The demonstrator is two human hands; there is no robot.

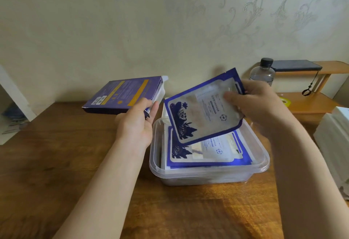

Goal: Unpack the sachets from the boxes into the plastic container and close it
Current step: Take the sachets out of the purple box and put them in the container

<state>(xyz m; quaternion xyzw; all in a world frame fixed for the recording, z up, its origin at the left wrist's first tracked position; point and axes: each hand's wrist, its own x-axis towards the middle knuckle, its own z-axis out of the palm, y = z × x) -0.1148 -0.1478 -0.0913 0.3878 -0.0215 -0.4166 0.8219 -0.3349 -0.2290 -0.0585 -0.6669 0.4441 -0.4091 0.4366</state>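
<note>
Left hand (138, 120) grips box (120, 93), right hand (254, 102) sachet (203, 109).

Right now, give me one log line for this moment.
left hand: holds box | right hand: holds sachet over container | container: no lid on, stack inside

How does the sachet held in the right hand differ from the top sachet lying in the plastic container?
The held sachet is tilted in the air above the plastic container; the top sachet lies flat inside it. The right hand grips the held sachet at its upper right edge; no hand holds the top sachet. The held sachet partly hides the top sachet. Both have a blue border, a dark plant print and a pale middle.
</note>
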